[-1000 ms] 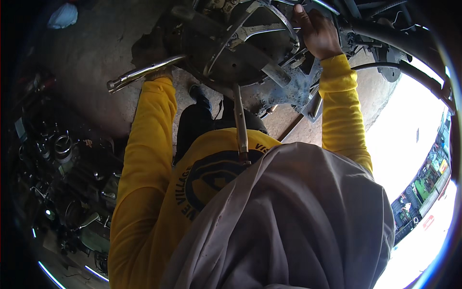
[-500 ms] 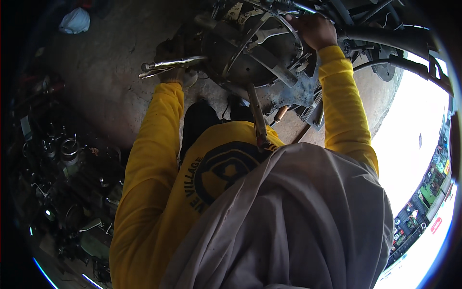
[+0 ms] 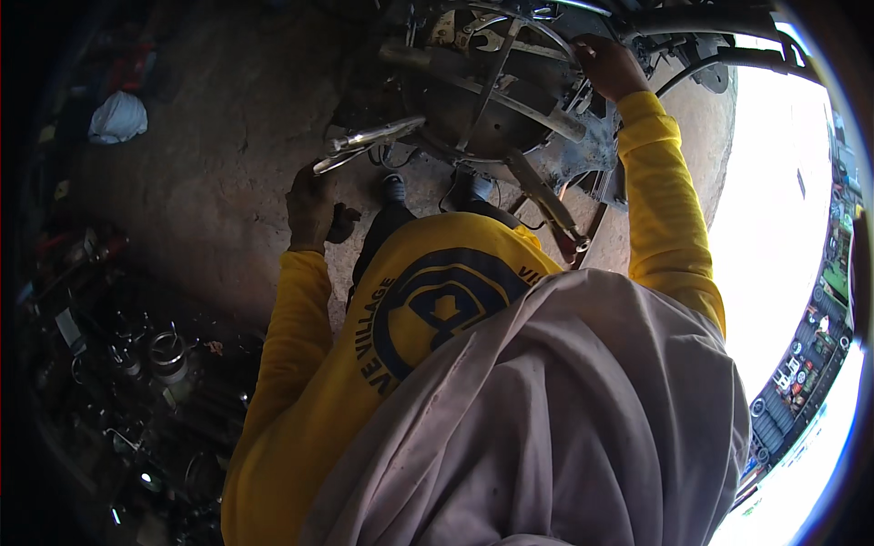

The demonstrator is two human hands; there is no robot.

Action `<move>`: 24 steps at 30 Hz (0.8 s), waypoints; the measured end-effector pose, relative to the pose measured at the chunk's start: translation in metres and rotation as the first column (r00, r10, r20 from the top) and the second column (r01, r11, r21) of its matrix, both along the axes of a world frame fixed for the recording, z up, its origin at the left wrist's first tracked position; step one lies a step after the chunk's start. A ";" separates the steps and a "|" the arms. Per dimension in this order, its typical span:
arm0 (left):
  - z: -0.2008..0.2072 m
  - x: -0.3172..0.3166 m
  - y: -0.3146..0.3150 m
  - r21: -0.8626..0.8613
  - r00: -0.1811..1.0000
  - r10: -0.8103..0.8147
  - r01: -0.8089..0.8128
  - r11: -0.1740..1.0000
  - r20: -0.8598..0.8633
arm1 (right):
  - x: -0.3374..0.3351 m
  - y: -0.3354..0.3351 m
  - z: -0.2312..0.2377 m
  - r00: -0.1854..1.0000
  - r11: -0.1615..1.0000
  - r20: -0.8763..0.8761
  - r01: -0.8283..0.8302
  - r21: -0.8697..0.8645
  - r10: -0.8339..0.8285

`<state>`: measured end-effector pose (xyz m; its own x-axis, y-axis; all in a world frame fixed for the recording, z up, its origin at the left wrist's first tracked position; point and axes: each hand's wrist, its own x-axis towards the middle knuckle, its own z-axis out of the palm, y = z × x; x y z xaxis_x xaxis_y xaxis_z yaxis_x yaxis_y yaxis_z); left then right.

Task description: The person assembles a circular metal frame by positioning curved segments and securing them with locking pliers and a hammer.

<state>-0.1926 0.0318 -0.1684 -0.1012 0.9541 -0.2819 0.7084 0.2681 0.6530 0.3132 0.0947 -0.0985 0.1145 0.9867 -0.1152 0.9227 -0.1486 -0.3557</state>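
While my loosely open, seemingly empty left hand (image 3: 312, 205) sits just beside the pliers (image 3: 373, 136), my right hand (image 3: 612, 68), its closure unclear, seems to steady the round metal frame (image 3: 492, 82) ahead, calling for even pressure.

The person's right grip (image 3: 614, 69) is stretched farther ahead, its fingers (image 3: 587, 50) bent leftward. Well to its left and set farther back, the left grip (image 3: 310, 207) sits in shadow, the pose of its fingers unclear. Behind the right grip, a bare wrist (image 3: 635, 88) meets a yellow-sleeved right forearm (image 3: 657, 168) slanting outward; behind the left, the left forearm (image 3: 299, 305), also yellow-sleeved, runs nearly straight back.
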 end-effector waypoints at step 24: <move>-0.067 -0.045 0.092 -0.438 0.337 -0.930 0.865 0.246 0.144 | -0.294 -0.466 -0.178 0.179 0.342 -0.293 0.548 -0.763 -0.939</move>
